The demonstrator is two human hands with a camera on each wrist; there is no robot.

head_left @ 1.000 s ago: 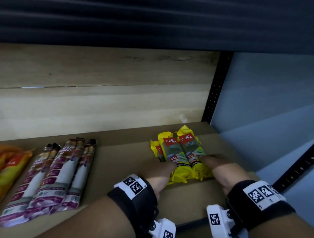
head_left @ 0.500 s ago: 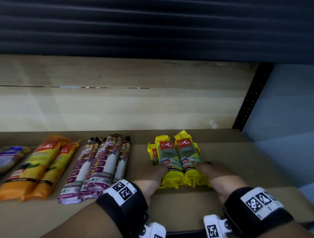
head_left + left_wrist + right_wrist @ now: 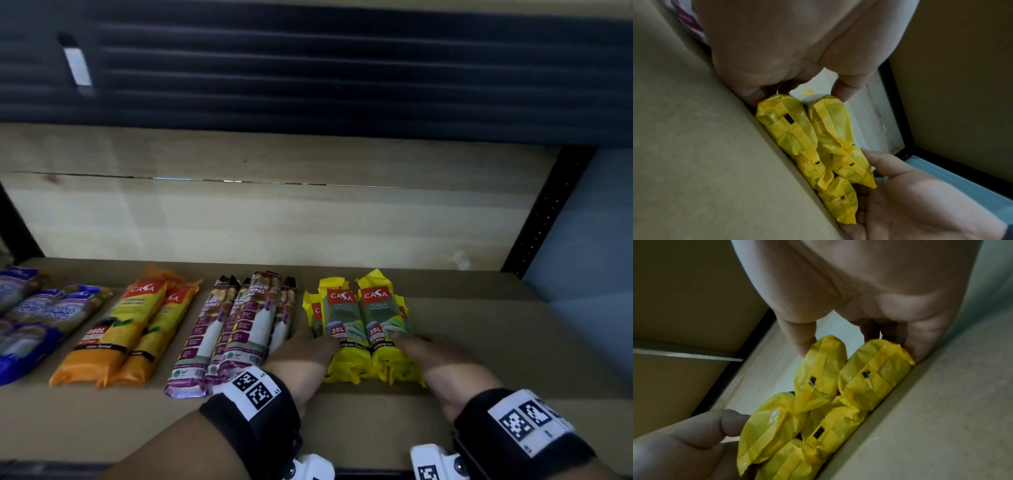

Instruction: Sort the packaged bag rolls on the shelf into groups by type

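Observation:
A stack of yellow CASA 25L packs (image 3: 363,325) lies on the brown shelf board (image 3: 496,335), its left side almost touching the purple drawstring packs (image 3: 239,329). My left hand (image 3: 318,346) grips the stack's left side and my right hand (image 3: 411,344) grips its right side, thumbs on top. In the left wrist view my left hand (image 3: 795,84) pinches the yellow packs (image 3: 797,126) between thumb and fingers. The right wrist view shows my right hand (image 3: 857,337) doing the same on the yellow packs (image 3: 869,378).
Further left lie two orange CASA packs (image 3: 130,329) and several blue packs (image 3: 30,318), each kind in its own group. A pale wooden back panel (image 3: 274,222) closes the shelf. A black perforated upright (image 3: 537,219) stands at the right; bare board lies right of the yellow stack.
Both hands have slid the yellow stack left along the shelf, closing the gap to the purple packs. The head view has turned left, bringing the orange and blue packs into sight.

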